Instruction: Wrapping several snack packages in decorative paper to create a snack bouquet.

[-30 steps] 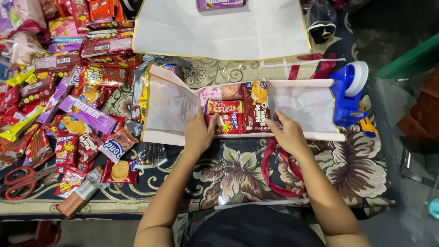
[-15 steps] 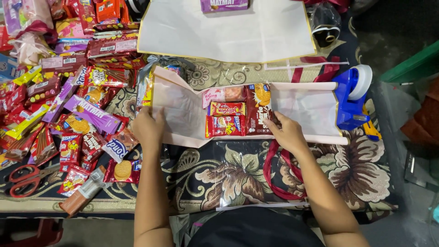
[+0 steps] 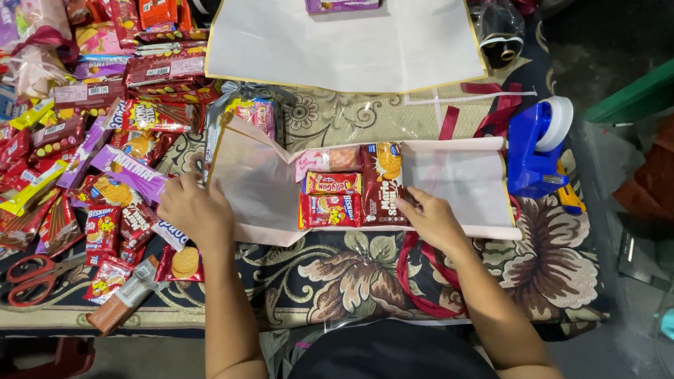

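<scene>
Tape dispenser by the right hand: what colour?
Blue body, white tape roll: tape dispenser, seen in the head view.

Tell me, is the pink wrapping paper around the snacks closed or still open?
Open. The pink wrapping paper lies spread flat, the snack packets uncovered in its middle; the left hand lifts its left edge only.

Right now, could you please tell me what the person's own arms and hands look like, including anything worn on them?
Both forearms are bare from the elbow down: no sleeves, gloves, watch or bracelets show. The left hand and the right hand appear to carry no rings, though the fingers are too small in the head view to be sure. Dark clothing shows at the bottom edge, between the arms.
</scene>
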